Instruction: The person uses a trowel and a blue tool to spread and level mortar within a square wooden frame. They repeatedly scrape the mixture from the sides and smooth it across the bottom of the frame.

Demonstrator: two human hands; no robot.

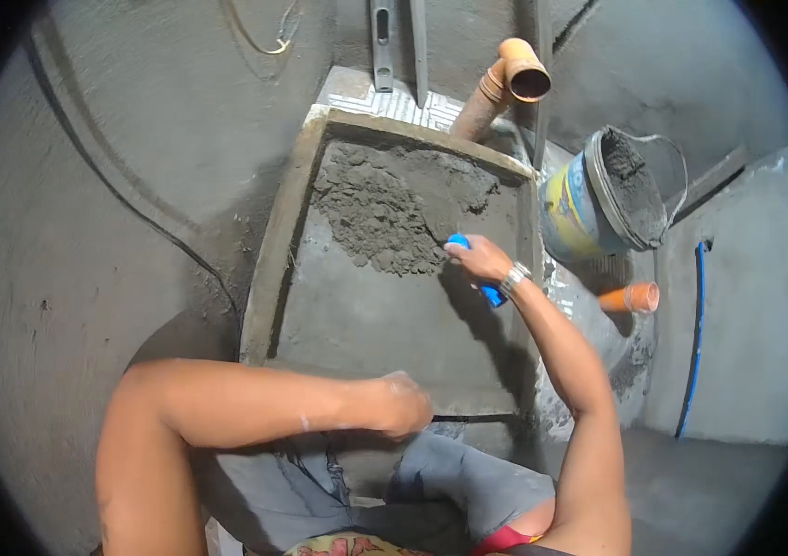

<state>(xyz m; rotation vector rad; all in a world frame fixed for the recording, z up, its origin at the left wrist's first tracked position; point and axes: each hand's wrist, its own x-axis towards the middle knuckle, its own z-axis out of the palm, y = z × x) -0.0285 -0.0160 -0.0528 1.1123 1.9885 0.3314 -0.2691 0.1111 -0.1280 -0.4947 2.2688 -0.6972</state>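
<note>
My right hand [482,260] is closed around the blue handle [492,295] of a trowel. The trowel's blade [440,218] meets a heap of damp grey mortar [375,208], and mortar partly hides it. That heap lies at the far end of a shallow rectangular basin [275,236] with raised cement edges. Over the basin's near edge, my left hand [400,405] is curled into a fist, slightly blurred, and nothing shows in it. Smooth grey cement [366,320] covers the near part of the basin floor.
A bucket of mortar [568,208] leans at the right, beside an orange pipe stub [630,297]. Behind the basin rise an orange elbow pipe [514,74] and a spirit level [382,46]. A dark cable [125,199] hangs along the left wall; a blue conduit [693,343] runs down the right.
</note>
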